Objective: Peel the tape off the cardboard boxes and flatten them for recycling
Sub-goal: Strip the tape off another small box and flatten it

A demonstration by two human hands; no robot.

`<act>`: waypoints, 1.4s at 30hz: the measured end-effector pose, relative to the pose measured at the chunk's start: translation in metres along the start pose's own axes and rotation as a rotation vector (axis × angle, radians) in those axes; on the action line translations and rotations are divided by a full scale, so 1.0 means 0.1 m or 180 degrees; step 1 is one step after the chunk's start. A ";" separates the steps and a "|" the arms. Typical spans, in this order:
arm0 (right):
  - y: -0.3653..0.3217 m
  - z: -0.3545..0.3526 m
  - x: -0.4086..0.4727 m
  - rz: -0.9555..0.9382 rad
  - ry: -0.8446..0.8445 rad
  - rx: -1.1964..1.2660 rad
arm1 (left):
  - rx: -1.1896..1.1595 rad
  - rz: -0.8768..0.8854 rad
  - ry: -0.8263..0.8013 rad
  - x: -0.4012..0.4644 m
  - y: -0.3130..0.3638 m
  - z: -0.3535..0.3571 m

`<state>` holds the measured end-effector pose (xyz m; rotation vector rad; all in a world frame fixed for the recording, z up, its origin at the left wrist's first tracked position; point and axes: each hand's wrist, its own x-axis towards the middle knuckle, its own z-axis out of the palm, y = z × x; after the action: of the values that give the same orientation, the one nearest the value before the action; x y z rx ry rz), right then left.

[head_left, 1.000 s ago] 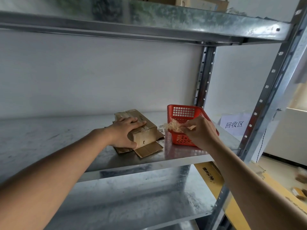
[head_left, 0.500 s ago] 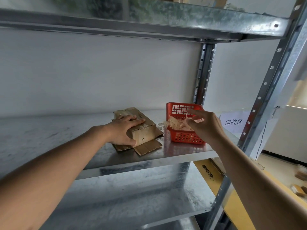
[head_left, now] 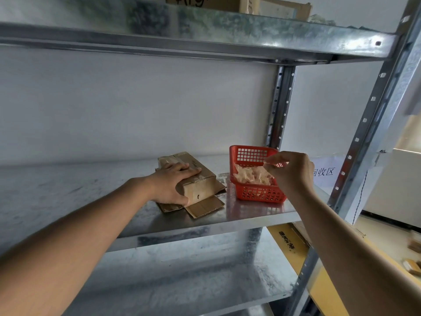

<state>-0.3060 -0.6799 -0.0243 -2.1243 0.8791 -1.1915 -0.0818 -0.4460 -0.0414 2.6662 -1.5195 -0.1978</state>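
**Right hand lifts off the tape heap above the basket**

Since half a second ago the right hand (head_left: 293, 172) has risen from the crumpled tape (head_left: 251, 175) and now hovers over the right side of the red basket (head_left: 257, 195), thumb and forefinger tips close together; whether a shred of tape is pinched between them cannot be told. The left hand (head_left: 175, 184) has stayed put, gripping the cardboard box (head_left: 200, 187): fingers lie over its top, the thumb wraps its near left corner.

The box lies on the middle shelf (head_left: 250, 215), its end flaps open, one splayed flat toward the near edge. Strips of clear tape show along its top. Just to its right, apart from it, stands the basket, holding a pale heap of peeled tape that fills most of its floor.

Behind the right hand, a white paper sign (head_left: 325, 172) with printed characters stands at the far right end of the shelf, partly hidden by the wrist. A slotted steel upright (head_left: 364, 137) crosses in front of it. On the top shelf (head_left: 205, 30) sit more cardboard boxes (head_left: 205, 2), cut off by the frame. Low on the right, yellow cardboard (head_left: 289, 242) leans beside the rack.
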 end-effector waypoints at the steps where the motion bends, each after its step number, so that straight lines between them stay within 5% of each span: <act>1: 0.02 -0.02 0.01 0.0109 0.0005 0.0048 | -0.0015 -0.0004 0.0006 0.00 0.00 0.00; 9: 0.13 0.02 0.01 0.0186 0.0084 0.0278 | 0.0015 -0.0034 -0.0045 0.00 0.02 -0.02; 21: 0.13 0.12 0.03 -0.0247 0.0240 -0.0738 | 0.0034 -0.0036 -0.0066 -0.02 0.04 -0.03; 28: -0.10 0.12 0.06 -0.0659 0.0595 0.0254 | -0.0016 0.0051 -0.0011 0.04 -0.03 0.02; 37: -0.40 0.48 -0.20 -0.1536 -0.0788 -0.0129 | 0.0289 -0.0004 0.0057 0.00 0.00 -0.01; 42: -0.63 0.84 -0.45 -0.1550 -0.1580 -0.0247 | 0.0836 -0.0145 0.0559 -0.11 0.07 0.04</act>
<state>-0.2330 -0.5934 -0.0412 -2.6206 0.1930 -0.7732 -0.0943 -0.4404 -0.0440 2.8243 -1.5252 0.2451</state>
